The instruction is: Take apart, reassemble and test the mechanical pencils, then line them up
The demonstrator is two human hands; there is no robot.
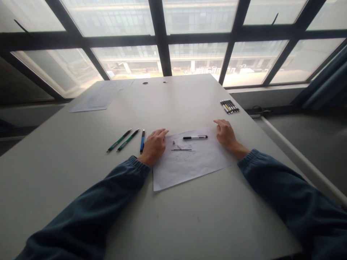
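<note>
A white sheet of paper (189, 171) lies on the table between my hands. My left hand (155, 143) rests at its left edge with the fingers stretched forward, holding nothing. Off the right edge, my right hand (225, 133) has its index finger extended and the others partly bent, with nothing visible in it. On the sheet lie a black-and-white pen (195, 137), a thin dark rod like a pen refill (181, 150) and a small grey cone-shaped piece (174, 143). A blue pen (142, 139) lies just left of my left hand.
Two green pens, one outer (119, 140) and one inner (128, 140), lie further left on the white table (162, 104). A row of several pens (230, 106) sits near the right edge. More papers (94, 99) lie at the far left, before the windows.
</note>
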